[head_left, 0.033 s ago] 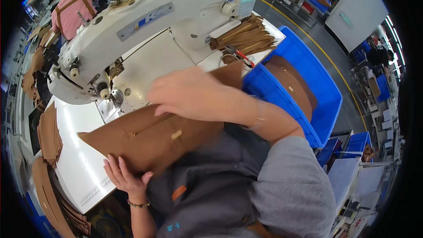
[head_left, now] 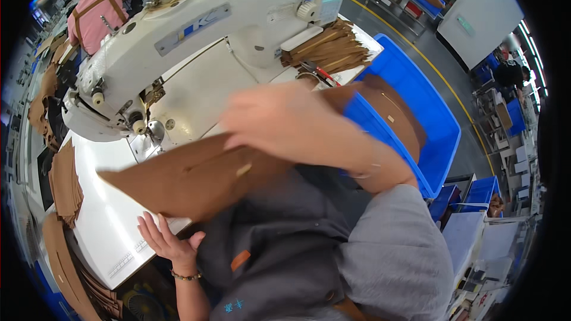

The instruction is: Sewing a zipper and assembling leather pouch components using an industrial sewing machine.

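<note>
From where I stand, the person's right hand [head_left: 279, 120] is blurred over the upper edge of a brown panel [head_left: 178, 185], near the middle of the frame, with the thumb against the panel's near face; because of the blur I cannot tell how far its grip is closed or whether it has firm hold; the left hand [head_left: 173, 244], lower and left of centre, has its grip spread, thumb well away from the raised fingers, and nothing inside it; its fingertips are right by the panel's lower edge, though whether they touch I cannot tell; the panel slants across the middle, tilted in front of a dark apron [head_left: 273, 232], its pointed corner towards the left and a small pale tab [head_left: 244, 170] on its face; a white sewing machine [head_left: 238, 9] stretches across the top on a white desk [head_left: 110, 208]; brown strips [head_left: 333, 47] are heaped at upper right, with red-handled snips [head_left: 325, 75] just beside them; further right a blue bin [head_left: 443, 160] holds another brown piece [head_left: 407, 131]; at the left, a fanned brown stack [head_left: 65, 181] sits on the desk; a co-worker in pink [head_left: 96, 21] is at upper left
</note>
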The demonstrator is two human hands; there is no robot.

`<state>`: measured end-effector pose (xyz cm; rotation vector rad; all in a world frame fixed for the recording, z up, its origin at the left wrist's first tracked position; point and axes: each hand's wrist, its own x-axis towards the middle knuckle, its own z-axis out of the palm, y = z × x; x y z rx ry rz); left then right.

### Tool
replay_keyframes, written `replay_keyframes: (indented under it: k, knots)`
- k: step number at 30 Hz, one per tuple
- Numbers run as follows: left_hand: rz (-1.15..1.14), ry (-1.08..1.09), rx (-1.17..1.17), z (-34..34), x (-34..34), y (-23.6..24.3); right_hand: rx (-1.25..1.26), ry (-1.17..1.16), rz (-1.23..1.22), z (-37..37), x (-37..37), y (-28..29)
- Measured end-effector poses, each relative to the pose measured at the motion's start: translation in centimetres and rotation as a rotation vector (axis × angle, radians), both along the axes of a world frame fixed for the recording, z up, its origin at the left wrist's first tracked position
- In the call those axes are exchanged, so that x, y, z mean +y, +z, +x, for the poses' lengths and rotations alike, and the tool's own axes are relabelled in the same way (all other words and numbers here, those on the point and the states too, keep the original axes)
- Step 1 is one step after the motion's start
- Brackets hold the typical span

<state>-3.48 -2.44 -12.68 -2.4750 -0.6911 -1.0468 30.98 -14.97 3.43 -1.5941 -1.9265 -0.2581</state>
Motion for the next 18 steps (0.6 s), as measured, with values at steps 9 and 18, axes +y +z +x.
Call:
replay_keyframes:
  k: [9, 18]
  knots:
    - [-0.034, 0.034, -0.008, 1.6, 0.3, 0.4, -0.467, -1.211, 0.23, 11.2, -26.3, 8.2]
    - [0.006, 0.04, 0.063, 1.5, 0.1, 0.7, 0.196, -1.18, -0.211, 18.4, -33.0, 0.6]
